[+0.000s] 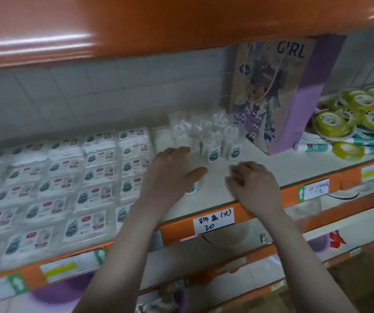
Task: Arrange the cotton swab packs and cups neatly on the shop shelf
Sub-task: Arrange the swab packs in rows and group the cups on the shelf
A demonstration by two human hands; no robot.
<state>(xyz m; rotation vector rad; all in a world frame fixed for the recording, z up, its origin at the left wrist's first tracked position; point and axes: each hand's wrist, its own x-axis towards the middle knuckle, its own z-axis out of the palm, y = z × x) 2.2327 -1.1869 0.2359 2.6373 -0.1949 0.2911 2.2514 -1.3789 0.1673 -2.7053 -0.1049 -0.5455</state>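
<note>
- Two hands are seen at centre frame — left hand [172, 175] over one cup [192, 188], fingers loosely spread; right hand [252, 181] fingers curled, holding nothing.
- Cups [211, 136] behind are blurred — about eight.
- Swab packs [68, 177] lie in rows, left.

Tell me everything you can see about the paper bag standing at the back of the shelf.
The paper bag stands upright at the back of the shelf, right of the clear cups. Its tan front shows a cartoon girl and the word GIRL; its side is purple. The top is hidden behind the orange shelf above. Neither hand touches it.
</note>
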